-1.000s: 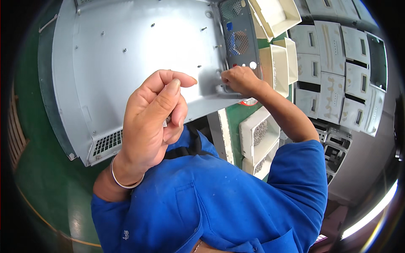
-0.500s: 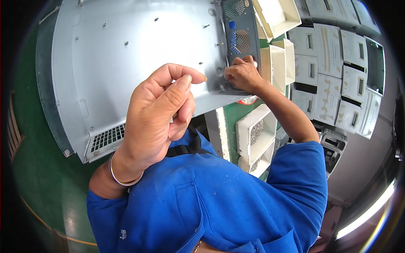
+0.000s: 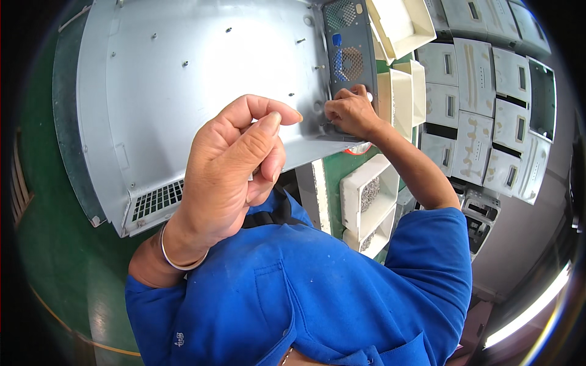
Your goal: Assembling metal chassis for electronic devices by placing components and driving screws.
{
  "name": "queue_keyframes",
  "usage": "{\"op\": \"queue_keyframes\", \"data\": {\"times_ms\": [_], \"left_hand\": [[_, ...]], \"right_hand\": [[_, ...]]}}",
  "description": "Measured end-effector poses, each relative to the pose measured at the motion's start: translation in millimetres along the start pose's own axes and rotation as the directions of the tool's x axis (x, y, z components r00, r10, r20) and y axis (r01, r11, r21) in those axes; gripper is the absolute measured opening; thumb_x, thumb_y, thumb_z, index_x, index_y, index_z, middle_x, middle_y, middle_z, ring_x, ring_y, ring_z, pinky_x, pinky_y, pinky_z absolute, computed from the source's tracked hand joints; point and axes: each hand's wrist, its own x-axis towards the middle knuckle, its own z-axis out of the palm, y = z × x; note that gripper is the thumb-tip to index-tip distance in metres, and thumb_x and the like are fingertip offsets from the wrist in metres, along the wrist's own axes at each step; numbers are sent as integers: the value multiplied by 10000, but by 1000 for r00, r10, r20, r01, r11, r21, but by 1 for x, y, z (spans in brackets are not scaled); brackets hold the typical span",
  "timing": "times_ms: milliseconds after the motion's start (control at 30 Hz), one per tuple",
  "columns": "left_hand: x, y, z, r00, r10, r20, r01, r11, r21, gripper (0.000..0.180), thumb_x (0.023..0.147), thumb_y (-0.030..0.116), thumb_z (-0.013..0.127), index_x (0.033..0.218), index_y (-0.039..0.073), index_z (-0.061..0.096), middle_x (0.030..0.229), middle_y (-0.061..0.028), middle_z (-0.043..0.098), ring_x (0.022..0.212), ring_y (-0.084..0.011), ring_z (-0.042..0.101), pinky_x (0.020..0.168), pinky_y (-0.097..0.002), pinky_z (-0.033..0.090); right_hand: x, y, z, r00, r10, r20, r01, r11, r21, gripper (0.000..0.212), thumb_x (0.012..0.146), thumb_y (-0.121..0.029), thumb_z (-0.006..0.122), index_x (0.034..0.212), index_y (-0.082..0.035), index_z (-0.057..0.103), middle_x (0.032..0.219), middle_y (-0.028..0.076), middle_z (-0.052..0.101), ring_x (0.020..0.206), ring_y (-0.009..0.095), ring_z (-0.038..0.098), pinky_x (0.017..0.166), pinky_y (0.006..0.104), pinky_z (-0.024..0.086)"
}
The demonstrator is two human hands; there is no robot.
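Observation:
A large grey sheet-metal chassis (image 3: 152, 91) lies before me, with several small metal studs standing up from its floor. My left hand (image 3: 229, 165) is raised over its near edge, the thumb pressed to the curled fingers. A tiny dark bit shows between those fingers, too small to name. At the near right inner corner, my right hand (image 3: 354, 113) is closed against the perforated end panel (image 3: 348, 55). Whatever its fingertips pinch is hidden. A small white round piece shows beside its knuckles.
Cream plastic bins (image 3: 403, 27) stand beyond the panel on the right. Nearer me, white bins (image 3: 360, 189) hold many small metal parts. Stacked metal cases (image 3: 473, 79) line the far right. A green floor (image 3: 67, 274) shows at the left.
Both hands keep nearly the same place and pose. The whole view has shifted very slightly.

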Motion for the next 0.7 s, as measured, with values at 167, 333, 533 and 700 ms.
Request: {"op": "queue_keyframes", "data": {"times_ms": [167,333,533,700], "left_hand": [[0,1,0,1000,-9,-2,9,1000,-3,203,913,174,416,972,-8,482,531,-2,444,342,-10,244,294,-155,202],[-1,3,-3,999,-33,30,33,999,-21,202,909,185,441,987,14,512,554,4,448,395,-9,291,335,-150,226],[0,2,0,1000,-14,8,13,1000,16,212,916,176,402,975,-12,479,530,-3,441,342,-13,243,295,-158,202],[-1,1,-2,1000,1,18,-1,1000,4,222,919,181,395,978,-15,481,535,-4,441,343,-13,246,299,-156,207]], "right_hand": [[0,3,5,999,-35,-18,34,998,-48,95,658,-69,587,672,-150,541,612,-13,532,813,165,548,836,446,292],[1,0,2,995,-18,99,26,997,-79,91,666,-86,593,726,-143,554,635,5,562,818,178,559,857,455,270],[3,0,7,977,5,215,16,995,-95,117,666,-106,601,780,-121,578,710,24,596,838,180,571,906,481,259],[9,-3,3,952,29,305,3,995,-103,128,696,-123,586,824,-113,584,735,33,614,855,189,574,929,488,230]]}}
